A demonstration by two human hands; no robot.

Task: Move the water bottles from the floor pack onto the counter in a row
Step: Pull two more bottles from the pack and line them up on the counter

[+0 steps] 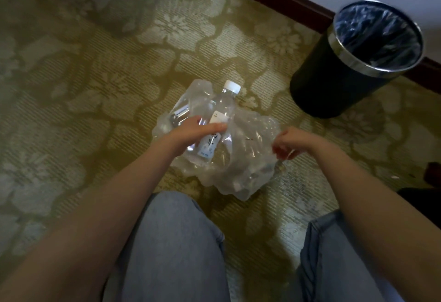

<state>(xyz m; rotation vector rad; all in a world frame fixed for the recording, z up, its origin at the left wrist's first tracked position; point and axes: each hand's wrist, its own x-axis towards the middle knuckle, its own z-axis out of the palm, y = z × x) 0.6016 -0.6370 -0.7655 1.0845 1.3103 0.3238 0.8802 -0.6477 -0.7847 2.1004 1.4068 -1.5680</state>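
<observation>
Patterned carpet was noted across the left of the view; no tabletop was in sight.

The left hand was reached forward and down, fingers and thumb curled round the middle of a bottle. The grip was taken on the body rather than the neck, probably so the bottle could be drawn out lengthwise.

The bottle was found low over the carpet, tilted away from the person, its white cap clear of the far edge of the wrap. Its lower body lay against the film. Whether it was partly inside could not be told.

The wrap was seen slumped and crumpled on the carpet, just ahead of the knees. No second bottle could be made out in it with certainty, so this was judged to be among the last to be lifted.

The right hand was closed in a pinch on the near right edge of the wrap, film gathered between fingers and thumb. The pinch was judged to hold the loose plastic back so that it would not be dragged along with the bottle.

A lined bin stood upright at far right by the wall, well apart from the wrap.
</observation>
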